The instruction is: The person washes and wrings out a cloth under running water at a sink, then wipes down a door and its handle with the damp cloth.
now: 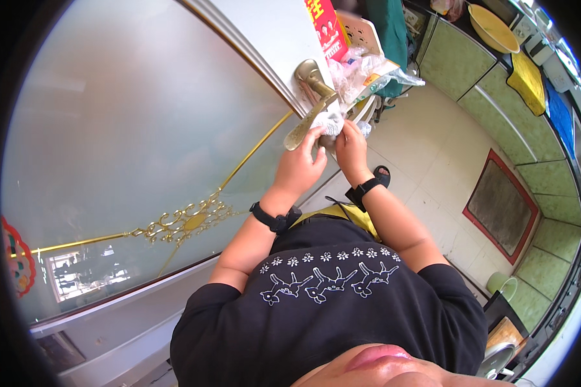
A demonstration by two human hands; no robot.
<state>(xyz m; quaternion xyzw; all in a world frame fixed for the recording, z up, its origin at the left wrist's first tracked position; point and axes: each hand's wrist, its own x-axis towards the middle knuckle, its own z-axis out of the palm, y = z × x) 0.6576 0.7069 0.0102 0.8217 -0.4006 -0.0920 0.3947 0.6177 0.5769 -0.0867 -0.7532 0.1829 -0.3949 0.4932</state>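
Note:
A crumpled white cloth or tissue [328,123] lies against the door edge beside the brass-coloured lever handle [307,123]. My right hand [352,147] pinches this cloth from the right. From the left, my left hand [301,167] reaches under the lever, its forefinger touching the cloth and its thumb apart. Whether its hidden fingers grip the cloth is unclear. Between my hands a rounded metal knob [327,141] shows partly, below the cloth. The handle sits on the white frame of a door [266,43] with a frosted glass panel [126,121].
Plastic bags [363,72] and a red printed packet [327,31] hang close behind the door edge. Gold trim [193,222] crosses the glass. To the right are tiled floor, a red-edged mat [503,208], green cabinets [494,116] and a counter with a yellow basin [494,29].

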